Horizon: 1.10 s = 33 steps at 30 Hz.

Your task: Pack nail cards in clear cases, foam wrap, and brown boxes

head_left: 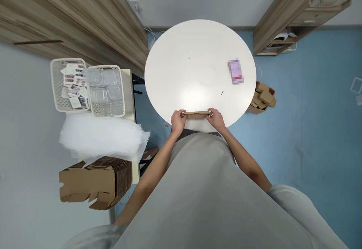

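A small brown cardboard box is held near the front edge of the round white table, seen edge-on as a narrow strip. My left hand grips its left end, fingers curled over the corner. At the opposite end, my right hand is closed on the box in the same way. Both thumbs and fingertips touch the cardboard. What lies inside the box, if anything, is hidden from this angle.
A blurred pink-purple item lies on the table's right side. On a side table at left are two white baskets, white wrapping sheets and stacked flat cardboard boxes. Folded boxes fill a carton on the floor at right.
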### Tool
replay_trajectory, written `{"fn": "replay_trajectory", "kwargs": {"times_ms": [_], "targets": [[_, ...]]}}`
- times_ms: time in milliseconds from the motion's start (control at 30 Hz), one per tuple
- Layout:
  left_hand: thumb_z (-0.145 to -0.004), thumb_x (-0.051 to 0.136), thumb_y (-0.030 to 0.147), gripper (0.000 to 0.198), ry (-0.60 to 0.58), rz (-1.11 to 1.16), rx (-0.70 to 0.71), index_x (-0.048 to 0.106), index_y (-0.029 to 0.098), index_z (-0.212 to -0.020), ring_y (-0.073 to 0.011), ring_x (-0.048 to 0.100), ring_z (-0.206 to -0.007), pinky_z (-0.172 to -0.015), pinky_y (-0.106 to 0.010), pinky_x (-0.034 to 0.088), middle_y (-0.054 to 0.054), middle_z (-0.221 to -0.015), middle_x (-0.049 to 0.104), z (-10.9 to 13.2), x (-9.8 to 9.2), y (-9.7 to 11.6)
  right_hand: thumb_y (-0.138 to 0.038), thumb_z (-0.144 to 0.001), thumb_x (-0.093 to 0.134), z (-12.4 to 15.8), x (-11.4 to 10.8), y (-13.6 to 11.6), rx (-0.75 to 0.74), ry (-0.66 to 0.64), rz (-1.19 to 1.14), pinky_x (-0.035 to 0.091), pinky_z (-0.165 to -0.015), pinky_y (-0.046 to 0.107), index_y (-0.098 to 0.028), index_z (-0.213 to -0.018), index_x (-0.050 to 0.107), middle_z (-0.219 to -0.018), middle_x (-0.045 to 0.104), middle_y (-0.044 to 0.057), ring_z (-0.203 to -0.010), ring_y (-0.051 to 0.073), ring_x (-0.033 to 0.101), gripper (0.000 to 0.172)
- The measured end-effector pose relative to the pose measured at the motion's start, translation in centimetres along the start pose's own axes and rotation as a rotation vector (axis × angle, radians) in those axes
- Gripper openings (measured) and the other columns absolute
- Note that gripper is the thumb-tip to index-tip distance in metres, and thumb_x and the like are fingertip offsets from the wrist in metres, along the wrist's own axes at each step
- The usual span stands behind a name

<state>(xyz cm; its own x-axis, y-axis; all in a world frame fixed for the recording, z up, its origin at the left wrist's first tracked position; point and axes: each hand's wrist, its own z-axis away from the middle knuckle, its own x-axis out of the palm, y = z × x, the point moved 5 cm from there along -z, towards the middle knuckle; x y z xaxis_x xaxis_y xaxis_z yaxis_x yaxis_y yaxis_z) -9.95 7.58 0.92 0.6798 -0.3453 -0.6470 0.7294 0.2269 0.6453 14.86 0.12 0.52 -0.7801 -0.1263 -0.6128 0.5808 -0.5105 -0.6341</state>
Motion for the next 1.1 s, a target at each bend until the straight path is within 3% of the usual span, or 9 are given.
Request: {"fn": "replay_trajectory", "kwargs": {"times_ms": [233, 467, 667, 767, 900, 1100], "targets": [[-0.095, 0.073, 0.021, 0.02, 0.112, 0.055, 0.004, 0.082, 0.02, -0.113, -0.0261, 0.072, -0.094, -0.097, -0.042, 0.057, -0.009, -0.103, 0.07, 1.3, 0.3, -0.2, -0.021, -0.103, 0.057, 0.7, -0.5, -1.4, -0.028, -0.088, 0.184, 0.052, -0.088, 0.035, -0.02, -0.13, 0.075, -0.097, 0.077, 0.006, -0.093, 0.026, 0.071, 0.033], [-0.094, 0.067, 0.012, 0.028, 0.13, 0.103, 0.049, 0.081, 0.019, -0.117, -0.024, 0.071, -0.092, -0.098, -0.042, 0.058, -0.008, -0.105, 0.067, 1.6, 1.2, -0.4, -0.023, -0.109, 0.056, 0.8, -0.5, -2.4, -0.094, -0.151, 0.331, 0.051, -0.095, 0.037, -0.019, -0.143, 0.069, -0.112, 0.079, 0.012, -0.104, 0.029, 0.073, 0.036], [-0.095, 0.064, 0.008, 0.041, 0.097, 0.091, 0.116, 0.078, 0.019, -0.131, -0.0249, 0.073, -0.098, -0.1, -0.043, 0.06, -0.01, -0.114, 0.067, 1.9, 1.2, -0.6, -0.025, -0.113, 0.05, 1.1, -0.6, -2.9, -0.143, -0.181, 0.392, 0.048, -0.084, 0.036, -0.018, -0.126, 0.071, -0.107, 0.078, 0.013, -0.096, 0.029, 0.071, 0.026], [-0.095, 0.062, 0.007, 0.044, 0.089, 0.08, 0.152, 0.077, 0.018, -0.134, -0.0256, 0.073, -0.1, -0.1, -0.043, 0.06, -0.011, -0.114, 0.069, 2.1, 0.8, -0.9, -0.023, -0.111, 0.054, 1.2, -0.7, -2.7, -0.14, -0.187, 0.37, 0.048, -0.082, 0.035, -0.016, -0.134, 0.07, -0.109, 0.079, 0.013, -0.098, 0.029, 0.071, 0.029], [-0.094, 0.061, 0.006, 0.046, 0.095, 0.076, 0.19, 0.078, 0.021, -0.134, -0.025, 0.072, -0.097, -0.099, -0.043, 0.061, -0.009, -0.109, 0.07, 2.3, 0.4, -1.4, -0.018, -0.105, 0.062, 1.4, -1.0, -1.7, -0.086, -0.196, 0.23, 0.049, -0.082, 0.031, -0.017, -0.15, 0.063, -0.104, 0.08, 0.007, -0.097, 0.025, 0.072, 0.046], [-0.095, 0.065, 0.009, 0.051, 0.02, 0.047, 0.258, 0.074, 0.023, -0.143, -0.0241, 0.071, -0.098, -0.099, -0.041, 0.061, -0.007, -0.105, 0.068, 2.5, 0.3, -1.4, -0.018, -0.101, 0.067, 1.0, -1.5, -0.4, -0.004, -0.168, 0.092, 0.052, -0.086, 0.028, -0.018, -0.141, 0.07, -0.107, 0.081, 0.004, -0.1, 0.021, 0.073, 0.041]]}}
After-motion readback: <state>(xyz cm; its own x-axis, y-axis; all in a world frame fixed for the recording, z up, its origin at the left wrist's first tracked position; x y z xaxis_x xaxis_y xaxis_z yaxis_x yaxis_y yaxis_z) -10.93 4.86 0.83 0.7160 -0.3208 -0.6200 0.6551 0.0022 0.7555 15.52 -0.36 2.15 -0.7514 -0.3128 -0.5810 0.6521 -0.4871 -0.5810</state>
